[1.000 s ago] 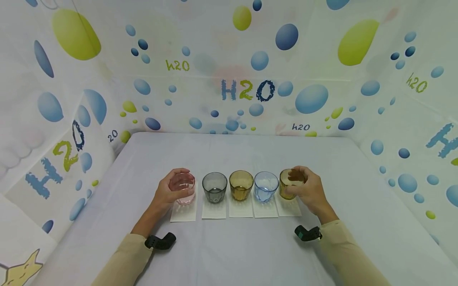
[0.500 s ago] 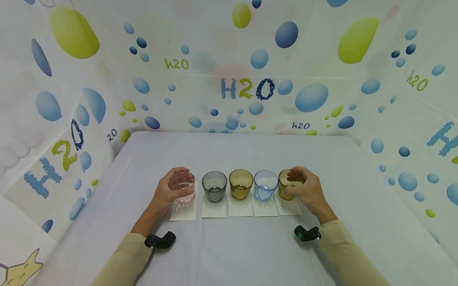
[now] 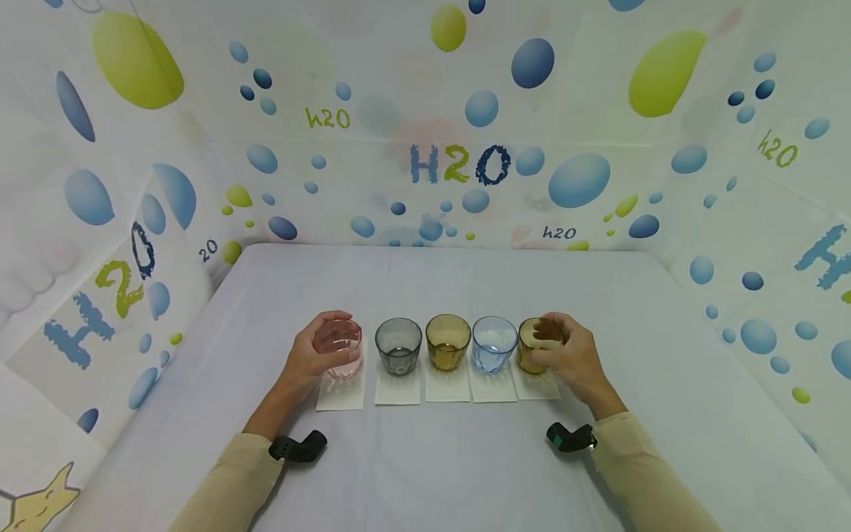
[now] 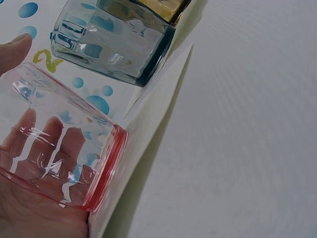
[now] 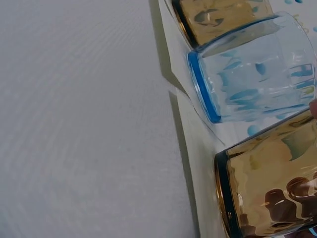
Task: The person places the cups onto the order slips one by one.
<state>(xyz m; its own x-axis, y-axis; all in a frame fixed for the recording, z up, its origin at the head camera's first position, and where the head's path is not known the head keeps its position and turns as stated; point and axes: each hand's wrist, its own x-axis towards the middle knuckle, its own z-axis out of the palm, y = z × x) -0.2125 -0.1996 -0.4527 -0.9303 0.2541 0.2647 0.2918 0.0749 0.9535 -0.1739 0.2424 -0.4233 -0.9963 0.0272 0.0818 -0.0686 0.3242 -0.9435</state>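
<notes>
At the left end of a row of glasses, my left hand (image 3: 318, 347) grips a pink glass (image 4: 64, 139); its fingers show through the clear wall in the left wrist view. At the right end my right hand (image 3: 573, 351) holds an amber glass (image 3: 532, 346), curled round its far side, and the fingers show dark through it in the right wrist view. Between the hands stand a grey glass (image 3: 399, 347), another amber glass (image 3: 448, 343) and a blue glass (image 3: 495, 346), all upright. The blue glass is close beside the amber one in my right hand.
White paper cards (image 3: 397, 393) lie in a row beneath the glasses on a white-covered table (image 3: 425, 473). Patterned sheets (image 3: 372, 81) with blue and green dots hang behind and at both sides. Black wrist cameras (image 3: 299, 448) sit at both cuffs.
</notes>
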